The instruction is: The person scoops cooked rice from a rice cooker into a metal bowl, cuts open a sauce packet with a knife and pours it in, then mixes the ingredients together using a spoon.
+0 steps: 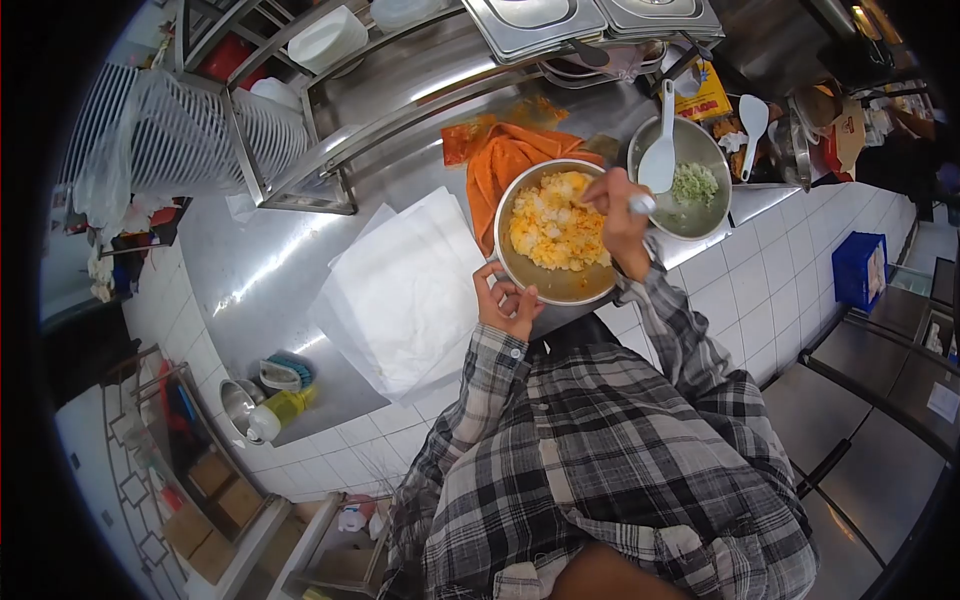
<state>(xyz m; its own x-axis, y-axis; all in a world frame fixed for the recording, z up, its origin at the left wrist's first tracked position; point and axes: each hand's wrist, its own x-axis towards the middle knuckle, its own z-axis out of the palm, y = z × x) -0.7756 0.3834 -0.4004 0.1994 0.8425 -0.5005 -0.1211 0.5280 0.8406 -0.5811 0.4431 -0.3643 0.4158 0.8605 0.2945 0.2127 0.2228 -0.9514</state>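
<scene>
A metal bowl (557,284) holds a lumpy yellow, orange and white food mix (555,225). My left hand (507,302) grips the bowl's near-left rim, thumb and fingers closed on it. Over the bowl's right side, my right hand (622,215) is wrapped around a utensil with a pale, rounded handle end (641,204). Its working end is hidden by my hand and the food. Just right of it stands a second metal bowl (712,218) with chopped pale green bits (693,185). A white rice paddle (659,160) leans in that bowl. An orange cloth (500,165) lies behind the first bowl.
White paper sheets (410,290) lie on the steel counter (235,290) to the left. A brush (287,372) and a yellow bottle (285,410) sit at its near-left corner. Overhead runs a metal shelf (400,115) with steel trays (535,25). Another white paddle (752,125) is at right.
</scene>
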